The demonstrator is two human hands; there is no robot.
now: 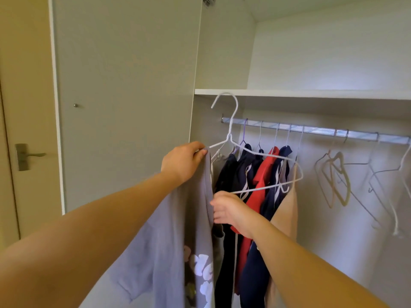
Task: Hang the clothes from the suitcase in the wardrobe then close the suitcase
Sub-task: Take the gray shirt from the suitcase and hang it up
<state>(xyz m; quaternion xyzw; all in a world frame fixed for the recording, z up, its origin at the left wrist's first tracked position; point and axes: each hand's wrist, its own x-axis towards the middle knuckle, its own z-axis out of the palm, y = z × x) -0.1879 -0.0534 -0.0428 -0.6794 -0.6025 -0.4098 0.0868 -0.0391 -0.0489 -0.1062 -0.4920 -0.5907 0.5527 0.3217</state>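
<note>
Left hand: grip pinched on the left tip of the white hanger, with the lavender shirt caught in it. The shirt drapes toward 6 o'clock, not yet threaded on. Hanger's long axis runs 10 to 4 o'clock, hook at 12. Right hand is nearer the lower bar, fingers curled at the shirt's edge; cannot tell what its grip holds. Rail lies at 2 o'clock. Hung clothes crowd behind, empty hangers at 3 o'clock.

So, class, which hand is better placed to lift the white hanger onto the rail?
Probably the left hand: it pinches the white hanger at its near shoulder, together with the lilac shirt. The right hand sits lower, at the shirt's edge.
</note>
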